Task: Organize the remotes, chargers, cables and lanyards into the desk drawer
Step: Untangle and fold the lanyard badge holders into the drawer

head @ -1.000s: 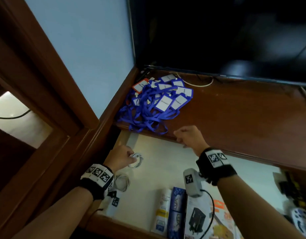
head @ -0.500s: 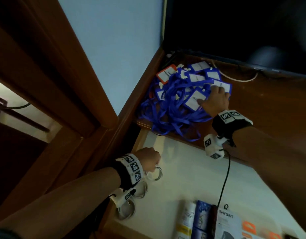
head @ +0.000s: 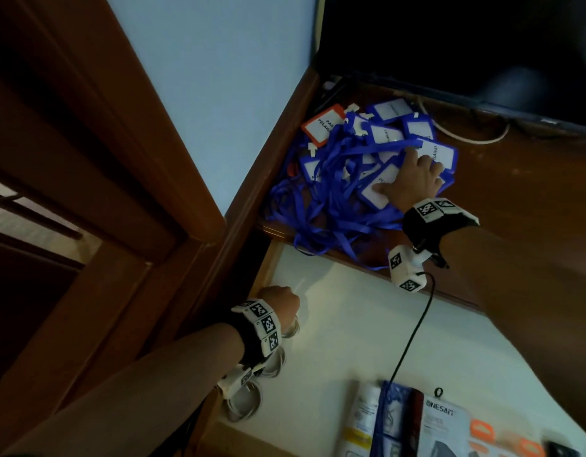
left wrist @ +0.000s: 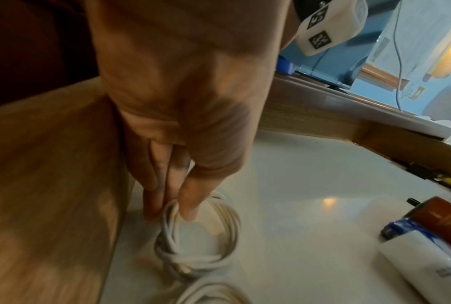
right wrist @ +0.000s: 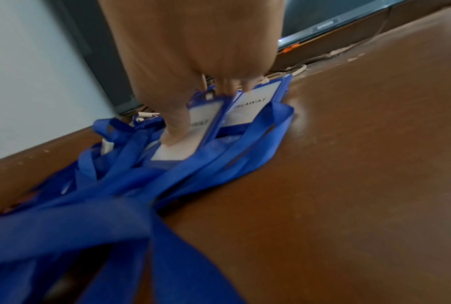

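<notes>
— From overhead, where are the hands?
— The right hand (head: 413,179) lies spread on the lanyards (head: 344,179) heaped on the tabletop (head: 516,199); the left hand (head: 280,300) is down in the drawer (head: 351,324).
— And at the left wrist?
— Its grip pinches a coiled white cable (left wrist: 201,232) by the drawer's side wall.
— The right wrist?
— Straight fingers (right wrist: 175,127) press a badge (right wrist: 190,133), gripping nothing.

Worktop (right wrist: 349,164): dark brown wood, smooth, faintly glossy, light scuffs near the 1 o'clock edge.
Lanyards (head: 331,206): blue woven cloth ribbon, matt; badge holders (head: 389,110) of clear glossy plastic over white paper cards.
Drawer (left wrist: 310,185): pale smooth bottom with a soft sheen; wall of light wood, matt grain.
Cable (left wrist: 219,236): white smooth plastic sheath, coiled.
Screen (head: 466,44) at 12 o'clock: black, glossy.
</notes>
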